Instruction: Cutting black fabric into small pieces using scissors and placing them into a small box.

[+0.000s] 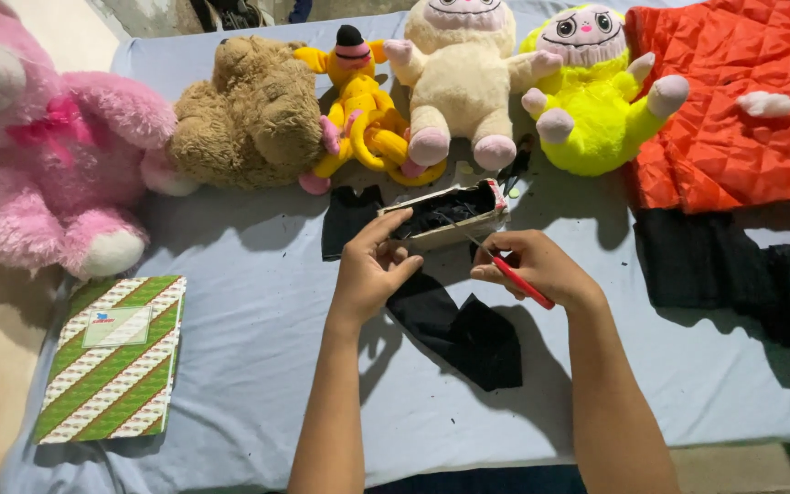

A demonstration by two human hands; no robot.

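Left hand [372, 267]: at centre of view, fingers curled onto the near end of a small cardboard box [445, 217], thumb on its side; grasping the box.

Right hand [532, 265]: just at 3 o'clock of the left hand, clenched around a thin red-handled tool [516, 277], whose metal tip points toward 10 o'clock and reaches the box's near edge.

Small cardboard box: open-topped, lying on the bench [258, 320] at 12 o'clock of both hands, holding dark material inside.

Black fabric piece [468, 334]: flat on the bench beneath and at 6 o'clock of the hands. A second black scrap [347, 218] lies at 9 o'clock of the box, touching it.

Along the far edge, from 9 to 1 o'clock: pink plush bear [48, 155], brown plush bear [249, 119], yellow plush figure [363, 114], cream plush monster [459, 82], neon yellow plush monster [592, 101].

Orange quilted cloth [733, 101]: at 2 o'clock. Black cloth heap [733, 274]: at 3 o'clock.

Green striped notebook [112, 361]: at 8 o'clock, well apart from the hands.
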